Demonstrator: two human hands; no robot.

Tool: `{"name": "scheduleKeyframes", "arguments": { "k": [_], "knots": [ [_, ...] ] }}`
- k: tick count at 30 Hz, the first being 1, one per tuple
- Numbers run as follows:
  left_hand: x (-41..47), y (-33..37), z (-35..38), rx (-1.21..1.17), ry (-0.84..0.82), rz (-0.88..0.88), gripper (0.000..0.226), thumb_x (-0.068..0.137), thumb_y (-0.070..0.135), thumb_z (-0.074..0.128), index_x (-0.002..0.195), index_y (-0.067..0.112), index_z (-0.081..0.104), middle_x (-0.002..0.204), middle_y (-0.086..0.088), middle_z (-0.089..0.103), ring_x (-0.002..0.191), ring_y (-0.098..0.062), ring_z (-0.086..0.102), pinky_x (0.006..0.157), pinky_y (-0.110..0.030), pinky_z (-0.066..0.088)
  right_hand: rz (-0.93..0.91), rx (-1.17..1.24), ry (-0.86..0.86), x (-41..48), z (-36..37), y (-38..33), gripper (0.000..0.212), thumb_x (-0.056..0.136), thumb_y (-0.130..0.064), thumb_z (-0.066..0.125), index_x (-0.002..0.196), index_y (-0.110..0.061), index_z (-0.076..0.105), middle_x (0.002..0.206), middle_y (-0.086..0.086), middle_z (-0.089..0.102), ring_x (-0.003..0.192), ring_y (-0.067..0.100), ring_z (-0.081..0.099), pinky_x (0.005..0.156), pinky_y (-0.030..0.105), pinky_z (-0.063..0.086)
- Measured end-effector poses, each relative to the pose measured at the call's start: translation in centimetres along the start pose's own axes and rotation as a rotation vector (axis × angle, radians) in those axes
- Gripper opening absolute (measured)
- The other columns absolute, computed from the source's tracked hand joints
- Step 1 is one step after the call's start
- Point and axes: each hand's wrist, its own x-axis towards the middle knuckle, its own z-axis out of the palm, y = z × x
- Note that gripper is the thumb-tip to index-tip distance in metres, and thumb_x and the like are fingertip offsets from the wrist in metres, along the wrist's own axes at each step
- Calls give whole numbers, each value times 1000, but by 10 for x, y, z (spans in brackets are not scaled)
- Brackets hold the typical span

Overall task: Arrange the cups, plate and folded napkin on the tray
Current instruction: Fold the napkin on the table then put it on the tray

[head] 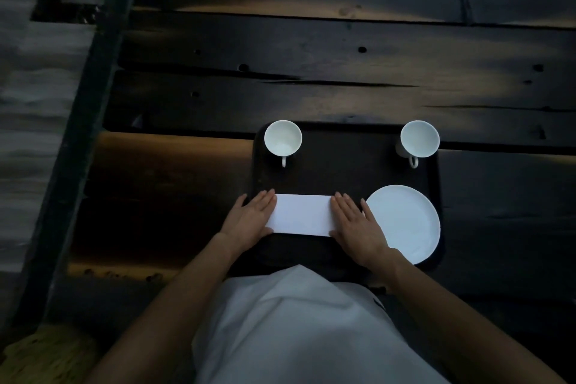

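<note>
A dark tray lies on the plank table in front of me. Two white cups stand upright at its far corners, one at the left and one at the right, both handles pointing toward me. A white plate rests in the tray's near right corner. A folded white napkin lies flat on the near left part of the tray. My left hand presses flat on the napkin's left end, and my right hand lies flat on its right end, beside the plate. Fingers of both hands are extended.
The table is made of dark wooden planks with gaps and knot holes. Its left edge is a dark rail with grey flooring beyond. A yellowish woven object sits at the bottom left. My white shirt fills the lower middle.
</note>
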Motion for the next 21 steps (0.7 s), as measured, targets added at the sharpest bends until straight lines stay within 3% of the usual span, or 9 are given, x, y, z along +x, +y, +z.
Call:
{"name": "scheduleKeyframes", "arguments": {
  "k": [21],
  "knots": [
    [-1,6,5,29,26,3,82,98,43,55,161,15,10,171,-2,4,156,-16,9,125,-44,9,5,-24,-23,-1,0,13,83,104,-49,42,163,-12,-1,172,6,1,159,20,3,126,46,-7]
  ]
}}
